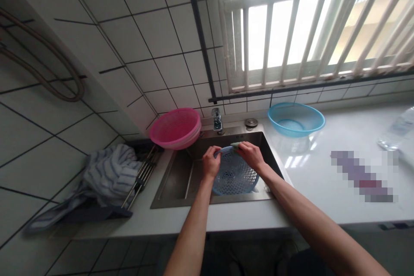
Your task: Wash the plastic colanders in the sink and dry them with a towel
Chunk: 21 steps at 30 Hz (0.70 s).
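A blue-grey plastic colander [234, 176] with a mesh of holes is tilted up in the steel sink [176, 181], its holed side towards me. My left hand [211, 161] pinches the rim at its upper left. At the top of the rim, my right hand [250, 154] is closed on a small pale green pad [235, 144], which looks like a sponge and lies against the rim. Part of the colander's right side is hidden behind my right hand and forearm.
Behind the sink stand a chrome faucet [217, 120] and a drain strainer [251, 123]. Pink baskets [176, 129] rest at the back left, a blue basin [296, 120] at the right. A striped cloth [111, 172] and metal rack [139, 181] lie left; a clear bottle [399, 127] lies far right.
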### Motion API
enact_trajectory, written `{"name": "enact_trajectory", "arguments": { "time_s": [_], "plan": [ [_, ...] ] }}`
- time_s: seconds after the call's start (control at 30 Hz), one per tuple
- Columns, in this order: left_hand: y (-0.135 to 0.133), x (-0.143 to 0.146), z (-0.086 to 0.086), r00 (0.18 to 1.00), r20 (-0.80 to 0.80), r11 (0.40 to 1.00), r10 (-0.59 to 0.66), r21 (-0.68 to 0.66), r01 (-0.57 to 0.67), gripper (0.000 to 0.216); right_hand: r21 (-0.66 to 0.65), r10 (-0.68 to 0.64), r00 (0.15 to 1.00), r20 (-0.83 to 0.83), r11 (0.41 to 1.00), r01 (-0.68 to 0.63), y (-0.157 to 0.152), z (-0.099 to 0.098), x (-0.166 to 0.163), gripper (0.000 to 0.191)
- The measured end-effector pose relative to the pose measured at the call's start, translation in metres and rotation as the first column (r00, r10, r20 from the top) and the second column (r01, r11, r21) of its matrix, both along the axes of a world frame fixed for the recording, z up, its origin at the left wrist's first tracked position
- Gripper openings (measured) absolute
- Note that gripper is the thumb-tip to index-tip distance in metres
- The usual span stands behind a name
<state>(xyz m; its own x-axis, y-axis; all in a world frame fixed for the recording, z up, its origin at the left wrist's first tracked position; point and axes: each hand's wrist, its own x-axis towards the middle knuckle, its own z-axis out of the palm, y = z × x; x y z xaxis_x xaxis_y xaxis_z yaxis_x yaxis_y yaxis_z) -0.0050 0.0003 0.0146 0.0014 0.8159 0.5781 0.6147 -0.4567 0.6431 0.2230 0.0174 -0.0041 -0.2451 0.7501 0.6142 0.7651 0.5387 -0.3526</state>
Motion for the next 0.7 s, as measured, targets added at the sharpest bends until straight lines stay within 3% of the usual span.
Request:
{"name": "enact_trajectory", "arguments": {
  "time_s": [0.13,0.3,0.47,0.63,0.7],
  "plan": [
    [0.002,-0.003,-0.004,0.996,0.068,0.998,0.063,0.003,-0.064,0.007,-0.026,-0.101,0.991,-0.085,0.995,0.099,0.002,0.0,0.014,0.015],
    [0.0,0.005,-0.005,0.999,-0.021,0.999,-0.041,-0.01,0.041,0.012,-0.016,0.031,0.999,0.021,0.999,-0.031,0.0,0.0,0.005,0.01],
    [-0.002,0.001,-0.003,0.998,-0.017,0.998,0.064,-0.012,-0.064,0.01,-0.034,-0.001,1.0,-0.014,0.999,0.001,0.003,-0.002,0.009,0.015],
    [-0.003,0.01,-0.004,0.996,-0.072,0.997,-0.06,-0.059,0.056,0.015,-0.04,0.065,0.998,-0.01,0.997,-0.065,-0.002,-0.001,0.0,0.009],
    [-0.003,0.008,-0.003,0.995,-0.086,0.997,-0.057,-0.052,0.053,0.015,-0.051,0.124,0.991,-0.06,0.991,-0.127,-0.003,-0.001,-0.005,0.009]
  ]
}}
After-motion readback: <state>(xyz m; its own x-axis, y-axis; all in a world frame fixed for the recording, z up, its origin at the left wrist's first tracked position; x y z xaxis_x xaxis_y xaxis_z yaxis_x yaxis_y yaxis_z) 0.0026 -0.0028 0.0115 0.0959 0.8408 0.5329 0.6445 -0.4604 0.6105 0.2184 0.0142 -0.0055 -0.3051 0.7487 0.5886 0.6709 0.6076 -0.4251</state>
